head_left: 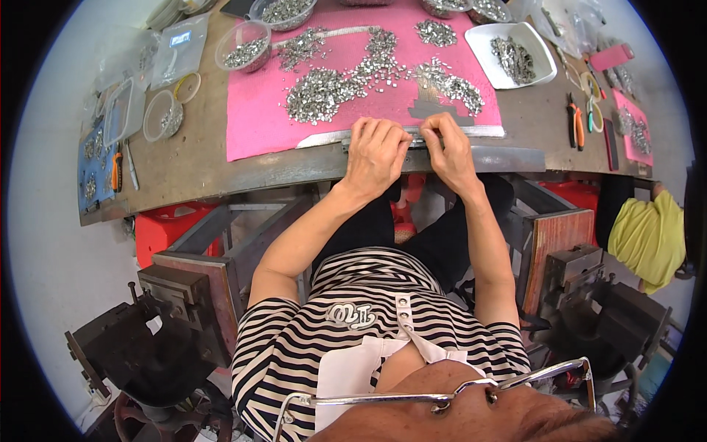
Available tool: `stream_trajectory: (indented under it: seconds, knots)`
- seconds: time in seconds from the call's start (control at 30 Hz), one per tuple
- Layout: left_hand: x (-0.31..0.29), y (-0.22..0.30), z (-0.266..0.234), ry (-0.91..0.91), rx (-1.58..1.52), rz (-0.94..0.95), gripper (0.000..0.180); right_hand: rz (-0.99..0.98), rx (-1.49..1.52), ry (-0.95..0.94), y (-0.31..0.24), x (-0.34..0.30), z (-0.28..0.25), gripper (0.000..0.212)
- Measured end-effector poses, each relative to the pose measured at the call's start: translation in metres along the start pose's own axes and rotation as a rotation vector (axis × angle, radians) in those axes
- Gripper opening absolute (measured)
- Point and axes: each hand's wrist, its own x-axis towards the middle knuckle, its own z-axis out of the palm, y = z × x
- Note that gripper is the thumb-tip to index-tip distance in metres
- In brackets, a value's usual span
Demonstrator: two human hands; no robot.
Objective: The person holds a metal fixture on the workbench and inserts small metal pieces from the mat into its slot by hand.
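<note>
At the near edge of the bench, my left hand [374, 156] is closed with its fingers curled down. Close beside it, my right hand [451, 156] is also closed, thumb and fingertips pinched together. Whatever the fingertips hold is too small and covered to make out. Both hands are over a flat metal bar [508, 158] along the bench edge. Just beyond them lies a pink mat [258, 132] bearing a large heap of small silvery metal pieces [317, 96]. A smaller heap [464, 94] lies beyond my right hand, near strips of grey tape [434, 110].
A white square dish [546, 70] of metal parts stands right of the mat. Clear plastic tubs [221, 55] sit at the far left. Orange-handled pliers [578, 129] lie at right, another orange-handled tool [117, 169] at left. Dark vises [177, 295] stand below the bench.
</note>
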Motion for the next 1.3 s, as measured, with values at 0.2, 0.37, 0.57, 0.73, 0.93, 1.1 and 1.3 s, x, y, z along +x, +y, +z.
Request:
stream_trajectory:
  seconds: [0.2, 0.37, 0.57, 0.73, 0.93, 1.1, 1.3]
  knots:
    - [-0.008, 0.004, -0.007, -0.010, -0.094, -0.070, 0.030, -0.100, -0.105, -0.015, -0.002, -0.009, 0.006, 0.007]
    - [-0.015, 0.002, -0.007, -0.007, -0.058, -0.062, 0.039, -0.125, -0.146, -0.036, -0.003, -0.009, 0.008, 0.009]
    - [-0.014, 0.001, -0.003, -0.014, -0.044, -0.070, 0.040, -0.138, -0.195, -0.043, -0.001, -0.007, 0.010, 0.010]
    - [-0.013, 0.003, -0.008, -0.001, -0.015, -0.070, 0.038, -0.202, -0.287, -0.045, -0.006, -0.004, 0.011, 0.011]
    - [-0.017, 0.003, -0.005, 0.037, -0.071, -0.067, 0.034, -0.384, -0.371, -0.025, -0.006, -0.009, 0.007, 0.012]
    - [0.027, -0.050, -0.031, 0.122, -0.199, -0.067, 0.021, 0.133, 0.135, 0.076, 0.013, -0.016, 0.000, 0.007]
    - [0.086, -0.178, -0.049, 0.048, 0.160, -0.030, 0.021, 0.033, 0.020, 0.065, 0.013, -0.011, 0.005, 0.007]
